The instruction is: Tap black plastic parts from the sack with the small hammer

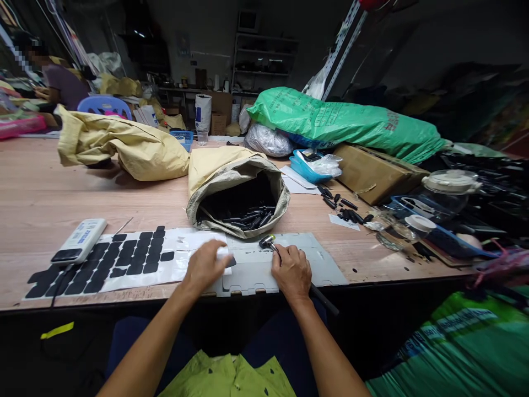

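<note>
My right hand [291, 270] is closed around a small hammer [324, 300]. Its metal head with a yellowish face lies to the upper left of my fingers, and the black handle sticks out past the table edge. My left hand [206, 267], blurred by motion, hovers above a white backing sheet [169, 278] and the left end of a grey board [303, 259]. A dark rounded patch [231, 261] shows by its fingertips; whether the fingers hold it is unclear. Several black rounded-square stickers [136, 253] stay on the sheet. Small bits lie near the hammer head.
An open sack [231, 165] full of black slender parts [252, 219] lies ahead. Left are a white device [80, 241] with a cable and a yellow sack [136, 146]. Right are loose black parts [347, 214], a carton [372, 171] and a green sack [343, 118]. A person [61, 82] sits far left.
</note>
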The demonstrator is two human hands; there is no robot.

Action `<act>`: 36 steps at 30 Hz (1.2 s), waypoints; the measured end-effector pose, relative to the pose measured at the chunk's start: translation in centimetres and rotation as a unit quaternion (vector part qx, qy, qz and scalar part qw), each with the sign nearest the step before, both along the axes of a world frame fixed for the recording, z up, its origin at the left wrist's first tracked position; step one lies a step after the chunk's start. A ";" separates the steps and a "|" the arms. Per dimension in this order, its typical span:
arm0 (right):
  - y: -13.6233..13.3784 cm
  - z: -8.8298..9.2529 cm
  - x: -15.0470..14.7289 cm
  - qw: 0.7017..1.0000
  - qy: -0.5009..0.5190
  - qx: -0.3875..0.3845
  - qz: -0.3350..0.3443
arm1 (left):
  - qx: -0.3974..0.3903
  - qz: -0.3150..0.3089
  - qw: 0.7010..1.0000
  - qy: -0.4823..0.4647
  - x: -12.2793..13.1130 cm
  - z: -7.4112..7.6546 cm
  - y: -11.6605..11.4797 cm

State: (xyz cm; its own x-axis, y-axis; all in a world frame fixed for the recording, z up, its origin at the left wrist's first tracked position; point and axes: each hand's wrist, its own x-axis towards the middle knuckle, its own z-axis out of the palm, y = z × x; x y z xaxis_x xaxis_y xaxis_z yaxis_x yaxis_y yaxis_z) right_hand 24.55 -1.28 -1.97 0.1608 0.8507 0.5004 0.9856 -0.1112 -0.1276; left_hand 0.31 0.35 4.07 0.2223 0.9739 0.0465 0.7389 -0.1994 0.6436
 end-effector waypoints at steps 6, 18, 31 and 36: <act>0.0 0.2 -0.1 1.000 -0.002 0.001 0.003 | 0.071 0.224 0.959 0.155 -0.5 1.9 8.6; 0.0 0.3 -0.2 1.000 0.008 0.001 -0.002 | 0.047 0.254 0.954 0.152 -1.7 0.5 7.2; -0.1 0.6 -0.2 0.997 0.044 -0.057 -0.004 | 0.047 -0.049 0.998 0.006 -1.3 -2.9 0.1; -2.2 0.9 -3.6 0.972 0.197 0.013 0.127 | 0.035 -0.053 0.998 -0.016 -1.5 -2.9 0.3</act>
